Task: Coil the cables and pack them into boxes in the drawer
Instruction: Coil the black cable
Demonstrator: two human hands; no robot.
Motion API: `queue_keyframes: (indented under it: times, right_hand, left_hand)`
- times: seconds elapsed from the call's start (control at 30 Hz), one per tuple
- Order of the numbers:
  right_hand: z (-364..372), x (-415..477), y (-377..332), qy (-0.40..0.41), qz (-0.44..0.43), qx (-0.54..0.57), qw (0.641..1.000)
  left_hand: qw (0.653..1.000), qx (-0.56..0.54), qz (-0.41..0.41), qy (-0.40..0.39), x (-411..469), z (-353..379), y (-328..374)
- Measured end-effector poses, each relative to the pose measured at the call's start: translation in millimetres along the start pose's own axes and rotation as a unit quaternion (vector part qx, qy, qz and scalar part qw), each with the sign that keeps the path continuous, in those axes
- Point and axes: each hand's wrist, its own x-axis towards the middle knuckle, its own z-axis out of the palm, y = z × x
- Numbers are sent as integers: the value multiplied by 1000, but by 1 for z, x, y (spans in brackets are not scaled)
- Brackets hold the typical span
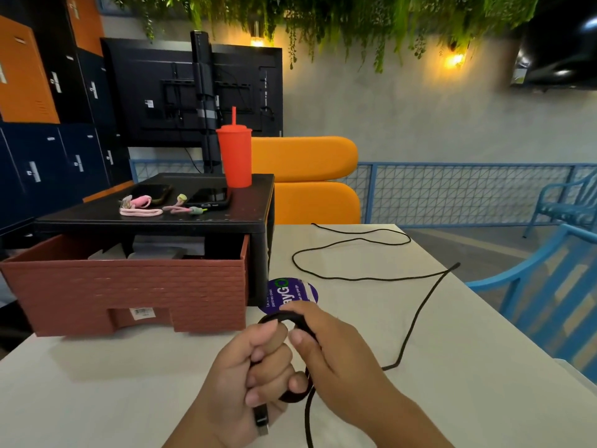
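Both hands work low at the near edge of the table (97, 383). The left hand (255, 367) is closed round a small coil (284, 316) of black cable (416, 315), with the plug (261, 418) poking out below the fist. The right hand (336, 354) pinches the top of the loop between thumb and fingers, probably to stop the turns springing apart while more is wound on. From the hands the slack runs toward one o'clock, then wanders in loose bends across the tabletop at twelve; most of the length looks unwound.

At ten o'clock a brick-patterned drawer (129, 286) stands pulled open, presumably so the finished coil can go straight in. Pale boxes (155, 253) show partly over its rim; their contents cannot be seen. The drawer slides from a black stand (161, 221), whose top carries two phones (210, 197), pink cords (140, 208) and a red cup (235, 153). A purple sticker (292, 291) lies just beyond the hands.
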Motion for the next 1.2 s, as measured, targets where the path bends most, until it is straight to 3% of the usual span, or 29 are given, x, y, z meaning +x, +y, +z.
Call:
queue_keyframes:
  times: [0.17,0.3,0.43,0.63,0.7,0.8,0.93,1.07,1.2]
  right_hand:
    - [-3,1,2,-21,63,-67,996]
    - [-9,3,7,-18,46,-142,989]
    - [-7,1,6,-24,-7,-93,995]
    - [-30,2,37,64,72,-53,994]
    - [-35,2,44,65,104,-47,991]
    - [-48,2,56,101,146,-46,983]
    - [-68,-1,62,156,175,-140,962]
    - [-71,-4,61,271,91,-333,899]
    - [-68,-4,67,329,18,-362,872]
  left_hand:
    - [972,111,0,207,1,14,-3]
    - [954,163,-3,250,4,18,-1]
    - [966,131,13,223,-1,15,4]
    - [972,9,107,210,-1,10,17]
    - [980,-41,108,165,-2,0,18]
    - [991,-103,81,36,1,-14,22]
    - [996,-48,75,11,-4,-26,22]
    - [995,-64,66,-37,-2,-28,18]
    - [993,-50,89,-53,-3,-20,21]
